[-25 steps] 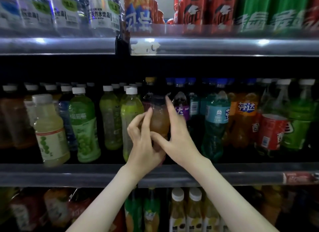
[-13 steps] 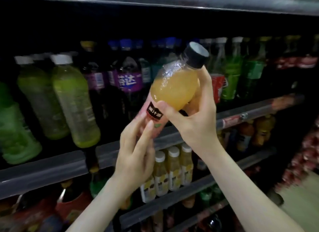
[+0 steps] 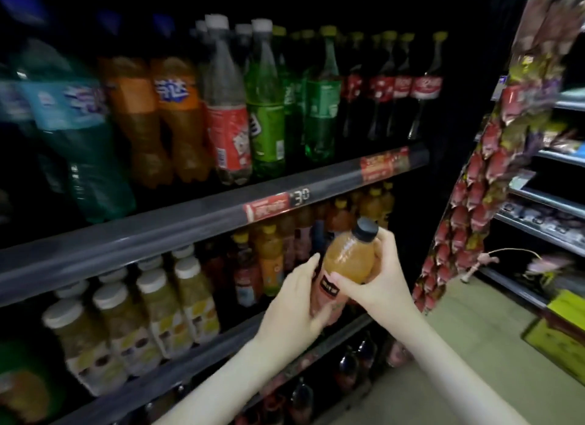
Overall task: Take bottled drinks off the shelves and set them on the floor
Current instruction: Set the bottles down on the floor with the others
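An orange juice bottle (image 3: pixel 346 260) with a black cap and a pink label is held tilted in front of the lower shelves. My right hand (image 3: pixel 378 285) grips its upper body, thumb across the front. My left hand (image 3: pixel 294 304) holds the labelled lower part from the left. Both hands are off the shelf, in the air. The tan floor (image 3: pixel 459 355) lies to the lower right.
Shelves of soda bottles (image 3: pixel 228 108) and pale juice bottles (image 3: pixel 152 314) fill the left, behind a grey shelf rail (image 3: pixel 190 225). A hanging strip of snack packs (image 3: pixel 474 203) and another rack stand at the right. A yellow box (image 3: pixel 566 329) sits on the floor.
The bottle came off the middle shelf and has moved down and to the right in both hands. The view has swung right and down, showing the floor.
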Demonstrator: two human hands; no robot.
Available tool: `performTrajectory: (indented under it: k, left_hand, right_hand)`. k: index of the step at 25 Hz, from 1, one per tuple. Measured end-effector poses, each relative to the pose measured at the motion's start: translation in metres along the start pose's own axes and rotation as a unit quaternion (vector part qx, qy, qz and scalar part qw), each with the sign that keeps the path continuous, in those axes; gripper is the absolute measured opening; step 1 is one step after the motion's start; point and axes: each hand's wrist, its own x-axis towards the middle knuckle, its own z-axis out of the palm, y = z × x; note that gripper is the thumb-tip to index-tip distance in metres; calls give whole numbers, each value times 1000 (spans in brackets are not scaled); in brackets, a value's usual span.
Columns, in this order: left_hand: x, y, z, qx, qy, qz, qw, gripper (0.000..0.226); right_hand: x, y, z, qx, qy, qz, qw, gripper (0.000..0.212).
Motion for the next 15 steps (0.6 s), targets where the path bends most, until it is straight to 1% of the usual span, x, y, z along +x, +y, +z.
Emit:
performTrajectory:
  k: [2, 4, 5, 7, 9, 10, 11, 13, 15]
  left_hand:
    - [20, 13, 50, -23, -48, -81, 995, 82]
    - [39, 23, 79, -46, -58, -149, 986, 74]
    - [47, 23, 90, -56, -48, -187, 980, 72]
    - [59, 11, 108, -61, -23, -251, 966, 76]
    - [71, -7, 119, -52, 10, -290, 956, 81]
    - [80, -15, 121, -51, 36, -301, 952, 83]
    - [91, -23, 123, -47, 68, -306, 948, 83]
    - [116, -38, 126, -29, 139, -316, 938, 76]
    - [137, -52, 129, -14, 172, -328, 929, 66]
  right_hand:
    - [4, 40, -31, -6, -28, 49, 998, 74]
    - [17, 75, -50, -7, -60, 77, 995, 75]
    - [26, 89, -55, -9, -85, 92, 992, 76]
    - [50, 115, -59, -11, -161, 111, 981, 81]
    - [76, 140, -58, -30, -229, 111, 966, 83]
    - [89, 153, -56, -42, -242, 105, 964, 84]
    - [101, 166, -56, -55, -239, 101, 964, 85]
    - [125, 189, -60, -94, -207, 106, 968, 86]
    - [147, 208, -63, -141, -175, 113, 968, 84]
